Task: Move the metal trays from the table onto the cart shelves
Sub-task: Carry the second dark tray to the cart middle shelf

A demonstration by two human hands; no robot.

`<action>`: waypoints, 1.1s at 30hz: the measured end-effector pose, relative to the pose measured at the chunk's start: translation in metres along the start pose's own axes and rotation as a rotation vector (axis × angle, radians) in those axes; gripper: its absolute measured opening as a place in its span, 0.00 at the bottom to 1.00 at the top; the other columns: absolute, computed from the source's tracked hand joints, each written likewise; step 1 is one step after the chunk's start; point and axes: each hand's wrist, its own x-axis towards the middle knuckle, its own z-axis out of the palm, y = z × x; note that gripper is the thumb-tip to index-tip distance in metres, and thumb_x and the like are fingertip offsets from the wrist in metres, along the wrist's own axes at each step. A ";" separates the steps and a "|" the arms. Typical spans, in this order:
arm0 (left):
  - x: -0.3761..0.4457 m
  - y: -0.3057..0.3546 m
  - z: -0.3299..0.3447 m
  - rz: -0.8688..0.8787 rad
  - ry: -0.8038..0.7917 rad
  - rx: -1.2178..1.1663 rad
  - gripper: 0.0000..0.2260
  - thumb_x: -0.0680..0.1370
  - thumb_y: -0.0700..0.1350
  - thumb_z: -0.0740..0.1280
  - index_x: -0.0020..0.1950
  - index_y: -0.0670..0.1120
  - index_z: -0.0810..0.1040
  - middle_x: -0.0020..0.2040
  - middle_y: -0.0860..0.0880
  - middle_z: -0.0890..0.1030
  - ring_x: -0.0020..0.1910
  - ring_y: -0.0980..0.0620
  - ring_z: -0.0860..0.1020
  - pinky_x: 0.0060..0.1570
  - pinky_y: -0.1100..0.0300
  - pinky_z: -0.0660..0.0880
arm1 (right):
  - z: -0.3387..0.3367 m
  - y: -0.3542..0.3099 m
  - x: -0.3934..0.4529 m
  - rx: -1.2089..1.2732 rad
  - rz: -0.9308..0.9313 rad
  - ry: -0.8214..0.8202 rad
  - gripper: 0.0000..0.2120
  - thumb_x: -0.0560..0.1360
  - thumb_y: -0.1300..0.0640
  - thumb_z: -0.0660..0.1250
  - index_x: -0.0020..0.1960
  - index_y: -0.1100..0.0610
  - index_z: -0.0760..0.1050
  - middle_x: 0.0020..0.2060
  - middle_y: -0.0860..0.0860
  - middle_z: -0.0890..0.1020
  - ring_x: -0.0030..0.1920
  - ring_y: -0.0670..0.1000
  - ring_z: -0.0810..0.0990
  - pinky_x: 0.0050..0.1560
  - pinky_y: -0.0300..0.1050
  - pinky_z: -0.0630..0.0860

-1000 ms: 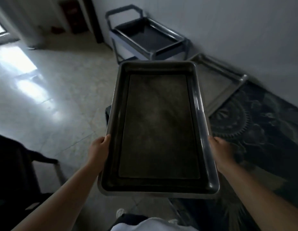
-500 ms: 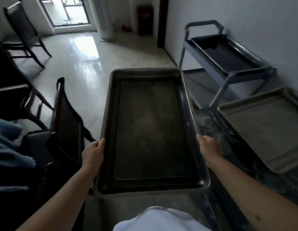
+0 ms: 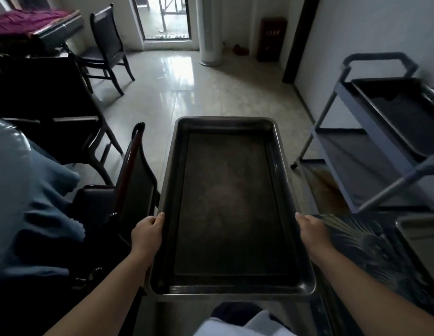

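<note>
Two hands held one metal tray [image 3: 229, 204] level in the air in front of the person, long side running away from the body. The left hand [image 3: 148, 232] gripped the left rim near the close end, its fingers [image 3: 160, 218] curled over the edge and clamped on the tray. The right hand [image 3: 311, 230] gripped the right rim at the matching spot, thumb on top of the edge and the rest wrapped below, also clamped on the tray. The tray was dark and bare inside, with a raised lip all round. To the right stood the cart [image 3: 371, 132], grey-framed with a handle at its far end; a dark tray [image 3: 402, 110] already lay on its top shelf, and the shelf below showed beneath it. The held tray was well apart from the cart, over the floor [image 3: 211, 93]. At the lower right a patterned cloth covered the counter [image 3: 380, 251], and the corner of another tray [image 3: 419, 229] lay on it at the picture's edge. A dark chair [image 3: 135, 180] stood just left of the held tray.
</note>
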 end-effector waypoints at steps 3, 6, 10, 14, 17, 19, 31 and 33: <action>0.040 0.023 0.023 -0.003 -0.006 0.013 0.20 0.82 0.52 0.63 0.39 0.39 0.81 0.38 0.41 0.82 0.40 0.43 0.80 0.45 0.47 0.78 | 0.009 -0.012 0.045 0.049 0.022 0.000 0.16 0.79 0.48 0.63 0.38 0.56 0.79 0.40 0.62 0.83 0.39 0.58 0.80 0.41 0.46 0.74; 0.080 0.048 0.045 0.003 0.012 0.047 0.21 0.82 0.52 0.63 0.36 0.39 0.80 0.35 0.41 0.81 0.38 0.43 0.80 0.41 0.48 0.76 | 0.012 -0.027 0.092 0.050 0.050 -0.012 0.16 0.79 0.47 0.63 0.40 0.57 0.79 0.40 0.58 0.83 0.44 0.61 0.81 0.47 0.51 0.78; 0.122 0.077 0.070 -0.010 0.006 0.049 0.20 0.82 0.53 0.64 0.35 0.43 0.81 0.34 0.43 0.82 0.37 0.45 0.80 0.37 0.52 0.74 | 0.009 -0.049 0.144 0.057 0.070 -0.025 0.17 0.78 0.45 0.63 0.47 0.57 0.81 0.43 0.56 0.83 0.47 0.58 0.81 0.55 0.60 0.78; 0.164 0.101 0.089 -0.001 -0.039 0.090 0.20 0.82 0.53 0.63 0.35 0.44 0.81 0.34 0.45 0.81 0.37 0.45 0.80 0.38 0.53 0.73 | 0.011 -0.062 0.180 0.065 0.108 -0.003 0.16 0.77 0.43 0.62 0.40 0.53 0.79 0.39 0.56 0.83 0.44 0.58 0.82 0.52 0.59 0.79; 0.201 0.120 0.104 0.013 -0.072 0.114 0.22 0.82 0.53 0.63 0.31 0.44 0.78 0.30 0.46 0.78 0.32 0.48 0.77 0.33 0.55 0.70 | 0.017 -0.069 0.199 0.085 0.147 0.059 0.20 0.75 0.43 0.63 0.36 0.58 0.78 0.32 0.57 0.81 0.37 0.59 0.81 0.45 0.57 0.79; 0.231 0.133 0.115 0.023 -0.124 0.108 0.21 0.82 0.53 0.63 0.33 0.45 0.80 0.31 0.45 0.80 0.33 0.48 0.78 0.33 0.56 0.71 | 0.024 -0.074 0.209 0.101 0.180 0.111 0.20 0.75 0.44 0.63 0.35 0.59 0.76 0.29 0.55 0.77 0.34 0.57 0.77 0.39 0.53 0.76; 0.429 0.243 0.214 0.269 -0.441 0.321 0.21 0.80 0.56 0.63 0.35 0.43 0.80 0.29 0.45 0.79 0.32 0.47 0.78 0.34 0.55 0.72 | 0.073 -0.106 0.253 0.241 0.482 0.493 0.20 0.76 0.48 0.64 0.29 0.57 0.71 0.25 0.50 0.72 0.31 0.52 0.70 0.34 0.47 0.66; 0.447 0.263 0.234 0.314 -0.507 0.351 0.21 0.80 0.56 0.63 0.35 0.42 0.79 0.29 0.45 0.78 0.32 0.45 0.78 0.34 0.53 0.72 | 0.077 -0.110 0.254 0.290 0.546 0.554 0.20 0.75 0.48 0.65 0.28 0.57 0.69 0.24 0.49 0.71 0.30 0.52 0.69 0.32 0.46 0.65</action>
